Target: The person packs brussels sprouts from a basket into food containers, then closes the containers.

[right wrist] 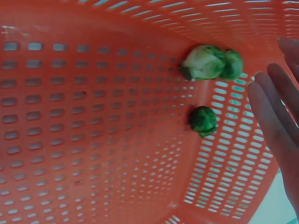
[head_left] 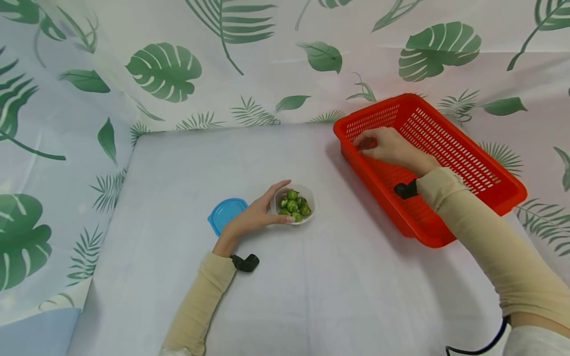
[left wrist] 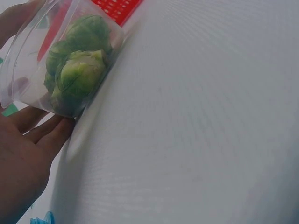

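My left hand (head_left: 255, 213) grips a small clear plastic container (head_left: 312, 207) on the table, thumb on the near side and fingers round the far side. Several green Brussels sprouts (head_left: 292, 202) lie inside it; the left wrist view shows them through the wall. Reaching into the red plastic basket (head_left: 450, 143) is my right hand (head_left: 394, 147), its fingers loosely bent. The right wrist view shows the fingers (right wrist: 268, 112) fairly straight, with no sprout seen between them. Below them in the basket lie a single sprout (right wrist: 202, 121) and two touching ones, the paler sprout (right wrist: 204, 62) foremost.
A blue lid (head_left: 226, 212) lies left of the container, partly behind my left hand. The white-covered table (head_left: 276, 296) meets a leaf-print cloth backdrop (head_left: 267, 59) at the back. A black cable (head_left: 483, 350) hangs by the right arm.
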`<state>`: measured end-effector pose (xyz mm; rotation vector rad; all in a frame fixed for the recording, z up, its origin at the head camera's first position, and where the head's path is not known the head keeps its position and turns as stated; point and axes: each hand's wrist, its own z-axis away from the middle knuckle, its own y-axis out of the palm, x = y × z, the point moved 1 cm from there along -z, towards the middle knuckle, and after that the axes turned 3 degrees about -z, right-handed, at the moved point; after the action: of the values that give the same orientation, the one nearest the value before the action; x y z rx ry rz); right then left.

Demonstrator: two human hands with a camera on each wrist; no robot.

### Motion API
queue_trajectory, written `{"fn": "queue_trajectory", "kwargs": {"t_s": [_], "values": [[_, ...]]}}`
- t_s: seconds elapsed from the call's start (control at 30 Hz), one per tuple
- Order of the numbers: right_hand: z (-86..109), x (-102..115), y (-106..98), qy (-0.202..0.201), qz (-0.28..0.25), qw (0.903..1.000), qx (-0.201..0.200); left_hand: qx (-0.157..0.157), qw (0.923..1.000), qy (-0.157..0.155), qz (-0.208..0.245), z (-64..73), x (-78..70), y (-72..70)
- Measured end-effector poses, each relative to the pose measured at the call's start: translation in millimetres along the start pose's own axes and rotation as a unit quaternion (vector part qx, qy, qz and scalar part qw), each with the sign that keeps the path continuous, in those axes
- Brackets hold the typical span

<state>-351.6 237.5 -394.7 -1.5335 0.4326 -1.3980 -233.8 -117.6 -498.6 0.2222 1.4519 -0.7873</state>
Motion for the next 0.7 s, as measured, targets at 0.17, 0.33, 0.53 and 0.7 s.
{"fn": "queue_trajectory", "kwargs": {"t_s": [0.17, 0.33, 0.53, 0.7], "values": [[-5.4, -5.3, 6.1, 0.018, -0.003, 0.9997, 0.019, 0.0, 1.0, -0.004, -0.001, -0.3, -0.1, -1.3], [-10.1, -10.1, 10.7, 0.034, -0.004, 0.9987, 0.039, 0.0, 1.0, -0.003, 0.003, -0.5, 0.9, -2.0], [-14.5, -15.5, 15.0, 0.035, -0.015, 0.9981, 0.049, 0.001, 1.0, 0.001, 0.007, -0.1, -0.8, -2.2], [-17.3, -19.5, 17.8, 0.031, -0.016, 0.9986, 0.04, 0.004, 0.9999, -0.005, 0.009, -0.3, -0.1, -2.1]]}}
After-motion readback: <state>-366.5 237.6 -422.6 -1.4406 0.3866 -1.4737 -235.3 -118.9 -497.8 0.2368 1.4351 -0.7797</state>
